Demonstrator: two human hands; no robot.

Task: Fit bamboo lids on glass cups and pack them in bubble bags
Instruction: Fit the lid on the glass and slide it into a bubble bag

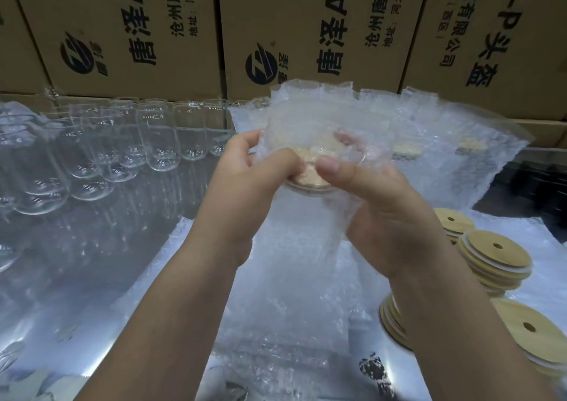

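Observation:
A glass cup with a bamboo lid [310,175] stands inside a clear bubble bag [294,247] held up at the centre. My left hand [245,192] grips the bag's mouth on the left, thumb curled over the lid's edge. My right hand [377,213] pinches the bag's right side, fingers tucked inside the film behind the lid. Only the lid shows plainly; the cup body is blurred by the bubble film. Loose bamboo lids [497,256] with centre holes are stacked at the right.
Several empty glass cups [159,143] stand upside down in rows at the left on the shiny table [92,262]. Packed bubble bags [445,155] lie behind at the right. More flat bubble bags [537,247] lie under the lids. Printed cardboard boxes [138,32] wall off the back.

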